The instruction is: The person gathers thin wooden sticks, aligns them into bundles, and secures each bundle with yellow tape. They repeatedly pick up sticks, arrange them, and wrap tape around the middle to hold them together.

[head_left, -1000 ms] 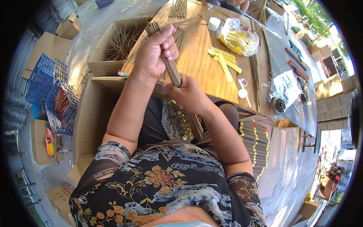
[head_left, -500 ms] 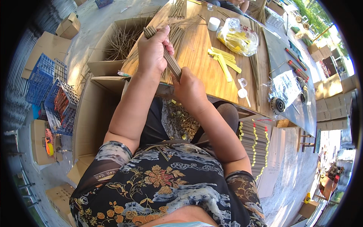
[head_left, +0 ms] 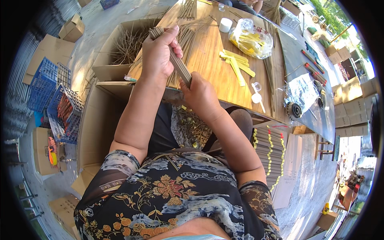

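A tight bundle of thin brown sticks, like incense sticks (head_left: 179, 68), slants between my two hands above the near left edge of the wooden table (head_left: 236, 90). My left hand (head_left: 158, 52) is wrapped round its upper part, thumb along the top, and the stick ends poke out above the fist. Around the lower end my right hand (head_left: 201, 94) is closed, hiding that end. More loose sticks (head_left: 188, 38) lie on the table just beyond my left hand. Yellow paper strips (head_left: 238, 66) are spread to the right of the bundle, by a clear plastic bag (head_left: 252, 39) of yellow strips.
Left of the table stands a cardboard box (head_left: 102, 66) full of sticks; blue crates (head_left: 44, 86) are farther left. A white jar (head_left: 225, 25) and a small white-lidded container (head_left: 256, 98) sit on the table. Yellow-banded bundles (head_left: 269, 156) are stacked low at right. Another person sits across the table.
The bundle has shifted slightly in my grip, and my left hand has moved a little to the left. My right hand stays nearly in place.
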{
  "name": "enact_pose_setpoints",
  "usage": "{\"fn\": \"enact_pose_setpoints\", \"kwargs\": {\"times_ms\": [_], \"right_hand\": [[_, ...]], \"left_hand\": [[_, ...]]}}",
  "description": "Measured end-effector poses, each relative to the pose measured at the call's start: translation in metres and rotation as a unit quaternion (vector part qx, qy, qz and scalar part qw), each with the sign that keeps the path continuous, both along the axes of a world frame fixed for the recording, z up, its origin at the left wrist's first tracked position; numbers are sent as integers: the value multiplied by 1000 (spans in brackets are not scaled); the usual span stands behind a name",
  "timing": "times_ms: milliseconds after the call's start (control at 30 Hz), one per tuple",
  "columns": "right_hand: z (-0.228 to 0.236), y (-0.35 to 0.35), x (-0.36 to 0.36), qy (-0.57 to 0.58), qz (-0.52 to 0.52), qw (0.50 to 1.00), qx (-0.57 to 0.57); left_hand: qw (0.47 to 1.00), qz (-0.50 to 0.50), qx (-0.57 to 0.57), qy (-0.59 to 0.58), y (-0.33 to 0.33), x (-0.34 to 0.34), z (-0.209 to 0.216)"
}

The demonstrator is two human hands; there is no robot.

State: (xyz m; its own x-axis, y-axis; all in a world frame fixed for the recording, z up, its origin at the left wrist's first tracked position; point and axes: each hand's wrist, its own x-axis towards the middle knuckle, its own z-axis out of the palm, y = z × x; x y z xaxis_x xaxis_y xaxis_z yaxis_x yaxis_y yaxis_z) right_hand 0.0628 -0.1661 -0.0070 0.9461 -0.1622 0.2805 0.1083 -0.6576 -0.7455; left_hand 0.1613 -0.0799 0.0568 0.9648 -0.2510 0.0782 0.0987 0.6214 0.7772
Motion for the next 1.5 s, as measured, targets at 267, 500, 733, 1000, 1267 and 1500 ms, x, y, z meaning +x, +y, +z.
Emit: {"fn": "enact_pose_setpoints", "kwargs": {"times_ms": [267,500,733,1000,1267,1500], "right_hand": [[3,2,-3,31,-2,999,24],[25,-2,-8,115,124,961,218],[26,-8,-8,179,171,913,323],[18,-8,-6,156,132,942,266],[18,-6,-4,121,57,978,159],[22,-12,-6,144,135,944,263]], "left_hand": [[998,41,39,-28,-2,2,2],[992,-112,-61,6,10,9,5],[992,-110,-44,-42,9,5,10],[996,-73,-55,-12,8,13,15],[999,-37,-15,-14,-5,3,6],[994,-109,-5,27,-6,-22,-5]]}}
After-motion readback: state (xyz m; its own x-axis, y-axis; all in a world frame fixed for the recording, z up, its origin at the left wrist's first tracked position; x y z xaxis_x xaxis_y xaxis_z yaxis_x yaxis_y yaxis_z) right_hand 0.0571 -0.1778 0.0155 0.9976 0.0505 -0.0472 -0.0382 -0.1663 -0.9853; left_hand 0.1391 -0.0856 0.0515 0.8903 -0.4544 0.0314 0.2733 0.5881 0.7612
